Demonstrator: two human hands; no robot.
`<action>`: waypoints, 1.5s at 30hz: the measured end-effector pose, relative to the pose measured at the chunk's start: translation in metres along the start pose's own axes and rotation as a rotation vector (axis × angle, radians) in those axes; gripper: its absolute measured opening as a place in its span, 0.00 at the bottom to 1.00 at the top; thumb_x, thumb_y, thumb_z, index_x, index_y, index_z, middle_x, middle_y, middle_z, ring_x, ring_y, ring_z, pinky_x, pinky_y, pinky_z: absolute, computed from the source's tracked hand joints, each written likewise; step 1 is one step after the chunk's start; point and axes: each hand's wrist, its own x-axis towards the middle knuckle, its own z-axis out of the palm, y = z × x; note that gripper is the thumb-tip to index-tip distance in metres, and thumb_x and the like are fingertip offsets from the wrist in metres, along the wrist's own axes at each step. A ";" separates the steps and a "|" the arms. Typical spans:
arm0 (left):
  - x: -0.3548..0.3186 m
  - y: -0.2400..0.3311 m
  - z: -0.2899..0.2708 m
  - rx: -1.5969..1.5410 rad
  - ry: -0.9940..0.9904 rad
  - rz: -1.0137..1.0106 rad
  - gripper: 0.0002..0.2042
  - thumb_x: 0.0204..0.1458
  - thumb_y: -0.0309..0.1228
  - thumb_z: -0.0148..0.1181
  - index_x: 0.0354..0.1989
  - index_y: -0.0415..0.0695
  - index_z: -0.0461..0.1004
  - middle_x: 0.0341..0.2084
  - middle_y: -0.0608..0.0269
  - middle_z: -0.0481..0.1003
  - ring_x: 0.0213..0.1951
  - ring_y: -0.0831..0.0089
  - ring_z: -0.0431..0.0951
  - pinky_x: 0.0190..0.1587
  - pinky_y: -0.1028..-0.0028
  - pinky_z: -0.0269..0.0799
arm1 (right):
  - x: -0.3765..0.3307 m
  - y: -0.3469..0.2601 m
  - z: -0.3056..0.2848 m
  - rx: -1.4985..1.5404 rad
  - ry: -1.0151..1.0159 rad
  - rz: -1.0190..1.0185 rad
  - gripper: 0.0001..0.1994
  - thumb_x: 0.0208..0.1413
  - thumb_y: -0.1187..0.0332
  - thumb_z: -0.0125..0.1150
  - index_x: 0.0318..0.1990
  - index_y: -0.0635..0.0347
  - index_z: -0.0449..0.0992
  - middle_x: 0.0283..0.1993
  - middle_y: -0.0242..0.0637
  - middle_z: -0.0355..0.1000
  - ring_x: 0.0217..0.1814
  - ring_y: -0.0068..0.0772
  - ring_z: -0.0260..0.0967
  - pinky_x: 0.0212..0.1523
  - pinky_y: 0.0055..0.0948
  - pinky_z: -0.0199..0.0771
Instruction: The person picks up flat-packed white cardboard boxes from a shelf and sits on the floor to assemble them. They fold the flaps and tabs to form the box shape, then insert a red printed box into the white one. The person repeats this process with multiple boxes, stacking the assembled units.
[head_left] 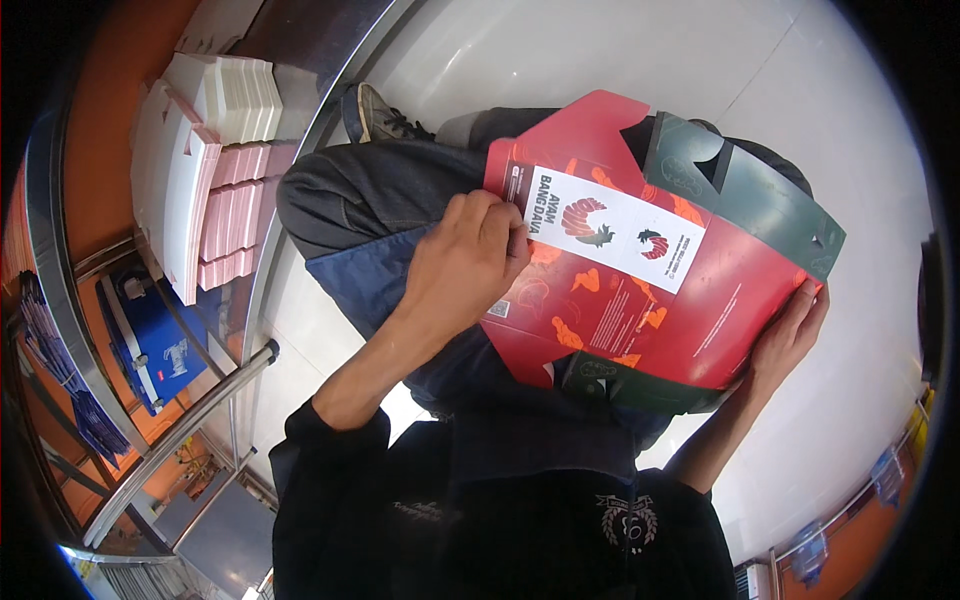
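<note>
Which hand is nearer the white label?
The left hand: it is right at the label's left end, whereas the right hand holds the red carton's right edge, clear of the label.

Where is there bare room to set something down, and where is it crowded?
Free: the pale floor right of the right hand, and beyond the red-and-green cardboard, right of the shoe. Crowded: the legs, partly under the cardboard, which the left hand touches; and the left-side rack, with pink-and-white stacks.
</note>
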 end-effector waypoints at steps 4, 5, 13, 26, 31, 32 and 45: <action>-0.001 -0.003 0.001 -0.032 0.010 -0.010 0.12 0.39 0.19 0.63 0.33 0.38 0.68 0.32 0.55 0.70 0.34 0.57 0.74 0.33 0.64 0.72 | 0.001 0.003 0.000 -0.027 0.010 -0.025 0.27 0.64 0.50 0.42 0.55 0.68 0.65 0.52 0.45 0.67 0.53 0.38 0.66 0.52 0.32 0.64; -0.001 -0.003 0.001 -0.039 0.017 -0.017 0.12 0.39 0.19 0.63 0.33 0.38 0.68 0.32 0.55 0.70 0.34 0.57 0.74 0.33 0.64 0.72 | 0.001 0.003 0.000 -0.031 0.015 -0.034 0.27 0.64 0.50 0.42 0.55 0.68 0.65 0.52 0.45 0.68 0.53 0.38 0.66 0.52 0.32 0.64; -0.009 -0.015 0.005 -0.234 0.093 -0.083 0.10 0.42 0.20 0.62 0.32 0.38 0.68 0.31 0.56 0.70 0.32 0.62 0.73 0.30 0.70 0.72 | 0.001 0.003 0.000 -0.031 0.009 -0.033 0.26 0.64 0.51 0.42 0.55 0.67 0.65 0.51 0.46 0.68 0.52 0.38 0.67 0.51 0.32 0.65; -0.020 -0.020 0.005 -0.437 0.163 -0.178 0.09 0.44 0.17 0.61 0.33 0.37 0.69 0.31 0.58 0.71 0.28 0.72 0.72 0.31 0.76 0.70 | 0.000 0.001 0.002 -0.059 0.024 -0.027 0.27 0.64 0.50 0.41 0.56 0.68 0.65 0.53 0.48 0.67 0.54 0.40 0.66 0.52 0.33 0.65; -0.028 -0.026 0.010 -0.533 0.161 -0.217 0.04 0.52 0.20 0.56 0.34 0.37 0.68 0.34 0.59 0.72 0.32 0.77 0.72 0.36 0.78 0.70 | -0.002 -0.005 0.005 -0.048 0.029 -0.005 0.27 0.64 0.51 0.41 0.56 0.67 0.65 0.53 0.47 0.67 0.54 0.41 0.66 0.53 0.34 0.65; -0.030 -0.028 0.011 -0.567 0.157 -0.223 0.04 0.52 0.20 0.55 0.34 0.36 0.68 0.35 0.59 0.71 0.33 0.77 0.72 0.37 0.79 0.70 | -0.002 -0.006 0.005 -0.048 0.034 -0.005 0.26 0.64 0.51 0.41 0.56 0.67 0.65 0.53 0.47 0.67 0.54 0.41 0.66 0.53 0.34 0.65; -0.028 -0.020 0.002 -0.289 0.293 -0.014 0.11 0.39 0.16 0.61 0.34 0.39 0.75 0.31 0.59 0.73 0.32 0.64 0.75 0.37 0.67 0.71 | -0.001 -0.003 0.005 -0.032 0.012 -0.012 0.25 0.64 0.53 0.41 0.56 0.67 0.65 0.53 0.47 0.67 0.53 0.39 0.66 0.52 0.33 0.66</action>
